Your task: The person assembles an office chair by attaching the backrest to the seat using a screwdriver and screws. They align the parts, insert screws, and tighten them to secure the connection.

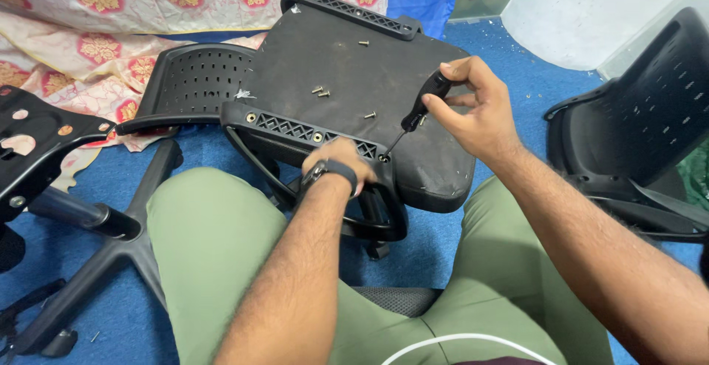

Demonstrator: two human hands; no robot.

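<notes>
My left hand clamps the armrest bracket on the upturned chair seat. My right hand pinches the screwdriver, its tip at the bracket's end hole. A tilt could make it slip; beyond, loose screws might roll off.

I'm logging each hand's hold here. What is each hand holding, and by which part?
Right hand holds a screwdriver by its black handle. Left hand grips the armrest bracket at its near edge.
</notes>
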